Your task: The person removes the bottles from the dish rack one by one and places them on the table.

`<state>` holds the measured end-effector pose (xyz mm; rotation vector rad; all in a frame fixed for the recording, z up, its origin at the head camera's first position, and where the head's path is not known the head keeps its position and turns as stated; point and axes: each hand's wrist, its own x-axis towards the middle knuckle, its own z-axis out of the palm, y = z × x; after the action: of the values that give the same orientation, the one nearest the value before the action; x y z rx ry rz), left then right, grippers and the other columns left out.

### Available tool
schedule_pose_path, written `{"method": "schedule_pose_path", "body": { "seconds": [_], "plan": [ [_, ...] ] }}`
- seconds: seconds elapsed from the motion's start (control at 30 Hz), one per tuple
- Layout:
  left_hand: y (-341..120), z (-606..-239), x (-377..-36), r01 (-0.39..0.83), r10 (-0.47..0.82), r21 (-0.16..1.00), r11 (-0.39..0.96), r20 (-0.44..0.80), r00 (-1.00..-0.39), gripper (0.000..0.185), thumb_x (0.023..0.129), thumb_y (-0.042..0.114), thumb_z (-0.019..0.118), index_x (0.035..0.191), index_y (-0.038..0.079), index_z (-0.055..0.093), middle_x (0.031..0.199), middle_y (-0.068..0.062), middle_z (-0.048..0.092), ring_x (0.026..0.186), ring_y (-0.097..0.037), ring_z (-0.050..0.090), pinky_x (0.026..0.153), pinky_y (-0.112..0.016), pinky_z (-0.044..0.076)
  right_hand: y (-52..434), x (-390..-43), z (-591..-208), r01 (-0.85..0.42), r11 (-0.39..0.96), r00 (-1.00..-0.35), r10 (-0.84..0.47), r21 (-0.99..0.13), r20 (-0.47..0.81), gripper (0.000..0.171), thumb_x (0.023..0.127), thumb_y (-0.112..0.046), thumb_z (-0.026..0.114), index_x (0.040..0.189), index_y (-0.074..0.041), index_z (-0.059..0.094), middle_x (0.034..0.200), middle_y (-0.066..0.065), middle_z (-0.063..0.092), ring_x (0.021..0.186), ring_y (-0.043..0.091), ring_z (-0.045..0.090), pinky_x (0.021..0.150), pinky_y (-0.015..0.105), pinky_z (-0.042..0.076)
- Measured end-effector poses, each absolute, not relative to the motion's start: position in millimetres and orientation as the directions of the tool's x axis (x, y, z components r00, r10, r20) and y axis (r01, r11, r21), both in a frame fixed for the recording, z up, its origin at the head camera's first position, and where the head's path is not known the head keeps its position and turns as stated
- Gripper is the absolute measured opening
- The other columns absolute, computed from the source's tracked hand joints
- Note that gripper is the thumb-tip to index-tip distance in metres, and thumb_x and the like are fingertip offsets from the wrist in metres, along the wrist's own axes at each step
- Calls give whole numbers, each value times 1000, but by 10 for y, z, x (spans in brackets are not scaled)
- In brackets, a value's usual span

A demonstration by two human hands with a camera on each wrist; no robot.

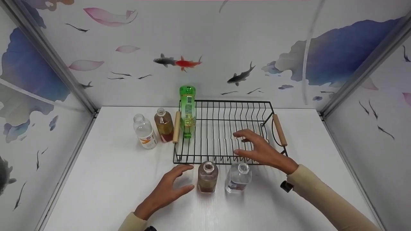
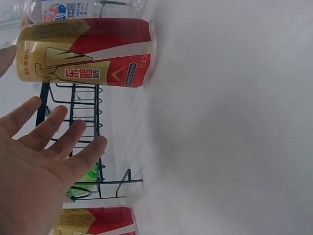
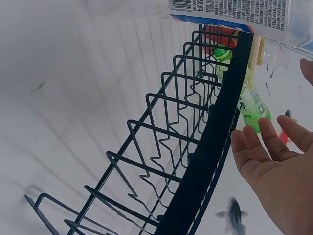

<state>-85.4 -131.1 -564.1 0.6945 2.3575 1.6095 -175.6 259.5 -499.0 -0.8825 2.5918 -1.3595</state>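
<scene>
Left hand (image 1: pixel 167 191), fingers spread and holding nothing, lies on the bench (image 1: pixel 106 179) just at 9 o'clock of the capless brown bottle (image 1: pixel 207 177); right hand (image 1: pixel 261 150), also spread and empty, hovers over the rack (image 1: pixel 221 131) at 12 o'clock of the clear bottle (image 1: pixel 238 178). The step appears to be a reach, calling next for fingers to close round a bottle's body. The green bottle (image 1: pixel 188 110) stands inside the rack at 9 o'clock, two more bottles (image 1: pixel 154 128) outside it; nothing blocks either hand.

Two bottles (image 1: pixel 224 177) before the rack (image 1: pixel 224 154) — two (image 1: pixel 154 130) left, one (image 1: pixel 188 112) inside.
</scene>
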Motion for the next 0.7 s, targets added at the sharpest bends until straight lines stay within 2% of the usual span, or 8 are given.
{"method": "schedule_pose_path", "body": {
  "seconds": [0.1, 0.3, 0.47, 0.7],
  "plan": [
    [-1366, -5608, -858, 256, 473, 918, 303, 88, -877, 57, 104, 31, 81, 155, 18, 60, 157, -6, 59, 149, -34, 53, 119, -65, 46, 2582, -1761, -4989, -435, 449, -835, -525, -781, 163, 60, 99, -25, 87, 150, -8, 62, 150, 8, 62, 142, 38, 58, 117, 55, 51],
    [-1468, -5511, -878, 253, 427, 918, 304, 106, -898, 50, 104, 23, 79, 150, 12, 64, 146, -10, 69, 137, -34, 63, 112, -68, 51, 2573, -1765, -5005, -408, 465, -843, -522, -785, 129, 61, 100, -27, 85, 153, -9, 60, 154, 13, 60, 145, 41, 55, 118, 63, 47],
    [-1521, -5430, -896, 260, 367, 905, 336, 129, -921, 45, 104, 23, 80, 147, 12, 67, 139, -6, 73, 128, -28, 69, 109, -63, 56, 2586, -1752, -5000, -395, 485, -852, -511, -780, 114, 62, 101, -30, 84, 154, -10, 60, 157, 12, 58, 146, 39, 54, 121, 61, 46],
    [-1581, -5367, -939, 255, 271, 912, 322, 169, -948, 36, 102, 14, 81, 137, 16, 72, 132, -1, 75, 120, -28, 71, 102, -51, 62, 2602, -1749, -5010, -390, 495, -862, -494, -776, 118, 62, 100, -32, 85, 154, -12, 61, 157, 10, 58, 148, 35, 53, 122, 62, 44]
  ]
}}
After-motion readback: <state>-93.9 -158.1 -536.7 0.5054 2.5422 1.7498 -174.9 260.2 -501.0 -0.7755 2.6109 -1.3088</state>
